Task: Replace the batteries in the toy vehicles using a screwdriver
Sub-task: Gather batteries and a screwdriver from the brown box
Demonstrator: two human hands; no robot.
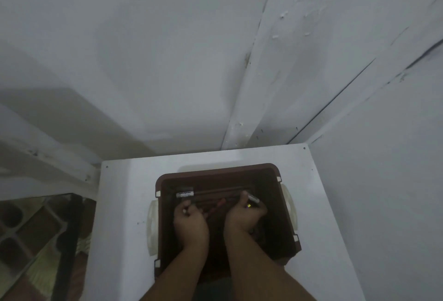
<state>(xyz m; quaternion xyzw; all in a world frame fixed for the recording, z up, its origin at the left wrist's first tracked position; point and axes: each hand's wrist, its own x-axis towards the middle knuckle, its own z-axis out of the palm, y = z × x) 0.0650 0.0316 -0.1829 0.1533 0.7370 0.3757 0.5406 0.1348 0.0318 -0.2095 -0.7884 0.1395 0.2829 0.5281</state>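
The left hand (190,225) and the right hand (244,217) reach into the bin (285,205), probably to collect parts. The right one grips a small object (251,199); the left fingers curl, on what I cannot tell. A battery (184,193) lies in the bin's far-left corner.

Head camera (wide-angle) looks down over the table (119,205), facing wall (143,49).
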